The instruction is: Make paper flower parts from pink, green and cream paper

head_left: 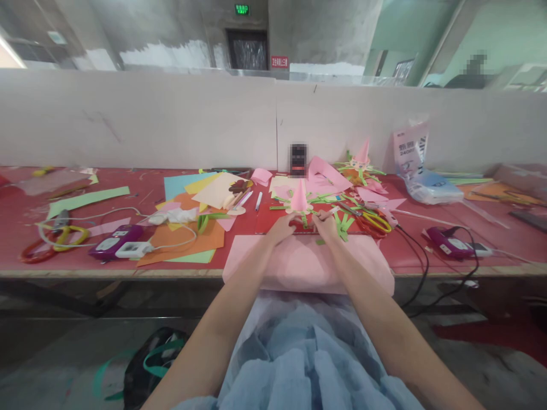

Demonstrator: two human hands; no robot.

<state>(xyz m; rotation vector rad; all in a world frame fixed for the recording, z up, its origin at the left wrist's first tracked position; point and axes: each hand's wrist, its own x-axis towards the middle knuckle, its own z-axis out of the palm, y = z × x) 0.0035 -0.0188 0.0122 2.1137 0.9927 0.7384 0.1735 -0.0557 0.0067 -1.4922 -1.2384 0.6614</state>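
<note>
In front of me a paper craft with a pink cone [299, 198] stands on the red tabletop, green paper strips fanning out around its pale base. My left hand [282, 228] holds the near left edge of this craft between curled fingers. My right hand [323, 224] is at its near right side, closed around a slim white pen [331, 212]. Loose green strips [343, 223] lie just right of that hand. Yellow and red handled scissors [376, 223] rest farther right. A similar finished-looking craft with a pink cone [363, 152] stands at the back right.
Coloured paper sheets [182, 242], a white marker [258, 200] and a purple device [116, 241] with a cable lie left. Another purple device [450, 242] and a plastic packet [427, 182] are right. Pink padded material [307, 262] covers the near edge; a white partition [171, 122] stands behind.
</note>
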